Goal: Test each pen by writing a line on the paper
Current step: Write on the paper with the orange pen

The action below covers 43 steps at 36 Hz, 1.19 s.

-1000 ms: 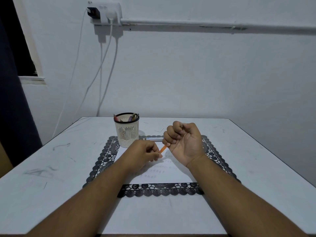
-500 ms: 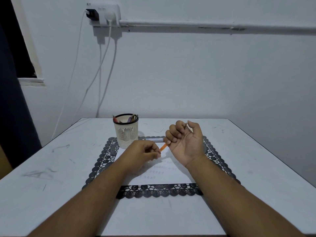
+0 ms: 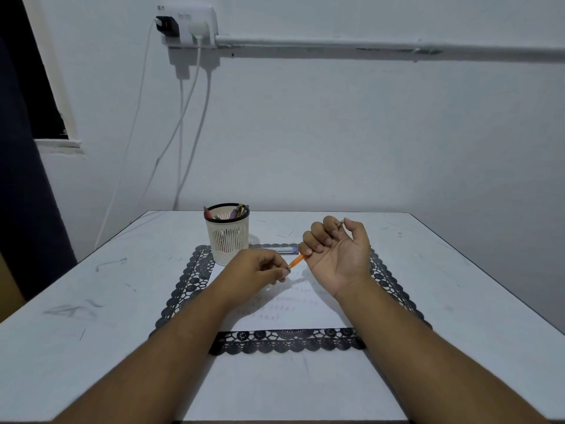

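Observation:
An orange pen (image 3: 296, 261) hangs over the white paper (image 3: 293, 310), which carries several faint written lines. My right hand (image 3: 336, 255), palm up, curls its fingers round the pen's upper part. The pen's far tip shows between thumb and forefinger. My left hand (image 3: 260, 270) pinches the pen's lower end with thumb and fingertips. A second pen with a blue band (image 3: 282, 249) lies on the mat behind my hands. The cream mesh pen cup (image 3: 227, 237) holds several more pens.
The paper lies on a black lace mat (image 3: 189, 286) in the middle of a white table (image 3: 91, 301) marked with scribbles. The cup stands at the mat's back left corner. A wall with a socket and hanging cables (image 3: 189, 117) rises just behind the table.
My right hand has loosened from a tight fist and lifted slightly, thumb now apart. My left hand stays at the pen's lower end.

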Motion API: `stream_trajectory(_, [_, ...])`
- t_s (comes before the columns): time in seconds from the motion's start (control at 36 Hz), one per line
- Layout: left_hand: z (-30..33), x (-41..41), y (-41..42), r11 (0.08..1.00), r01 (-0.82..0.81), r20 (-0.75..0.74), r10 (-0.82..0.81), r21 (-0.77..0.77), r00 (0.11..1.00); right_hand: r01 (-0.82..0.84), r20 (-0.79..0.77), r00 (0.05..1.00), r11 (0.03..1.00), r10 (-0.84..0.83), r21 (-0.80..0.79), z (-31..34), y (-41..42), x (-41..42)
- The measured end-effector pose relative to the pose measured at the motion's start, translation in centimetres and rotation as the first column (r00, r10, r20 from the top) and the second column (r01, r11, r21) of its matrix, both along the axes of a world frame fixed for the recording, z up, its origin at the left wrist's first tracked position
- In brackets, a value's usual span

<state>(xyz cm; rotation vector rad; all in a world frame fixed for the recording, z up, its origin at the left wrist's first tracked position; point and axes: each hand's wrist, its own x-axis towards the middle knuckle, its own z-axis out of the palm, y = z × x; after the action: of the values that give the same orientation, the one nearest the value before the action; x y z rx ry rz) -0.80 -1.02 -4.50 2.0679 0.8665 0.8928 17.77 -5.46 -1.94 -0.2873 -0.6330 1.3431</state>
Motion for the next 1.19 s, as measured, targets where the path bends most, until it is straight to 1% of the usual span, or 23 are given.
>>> stream_trajectory(0.33, [-0.1,0.0,0.1,1.0,0.006,0.02,-0.006,-0.013,1.0,-0.01,-0.001,1.0,1.0,0.01,0.006,0.1,-0.1,0.0])
stream_trajectory(0.58, [0.1,-0.3,0.1,0.999,0.029,0.018,-0.028,-0.031,0.999,-0.007,-0.07,0.998,1.0,0.006,-0.012,0.2,-0.1,0.4])
stream_trajectory(0.89, [0.2,-0.2,-0.1,0.999,0.028,0.026,-0.028,0.019,0.999,-0.019,-0.085,0.996,1.0,0.018,-0.011,0.2,0.0,0.6])
stream_trajectory(1.0, [0.1,-0.2,-0.2,0.999,0.025,0.021,-0.025,0.028,0.999,-0.006,-0.05,0.999,1.0,0.004,-0.025,0.5,-0.1,0.5])
stream_trajectory(1.11, [0.7,-0.4,-0.1,0.998,0.001,0.007,-0.001,0.059,1.0,0.033,0.017,0.999,0.997,-0.032,-0.066,0.7,0.0,0.4])
stream_trajectory(1.19, [1.4,-0.7,-0.1,0.994,-0.037,-0.021,0.039,0.104,0.999,0.1,0.176,0.981,0.987,-0.077,-0.128,0.6,0.2,0.5])
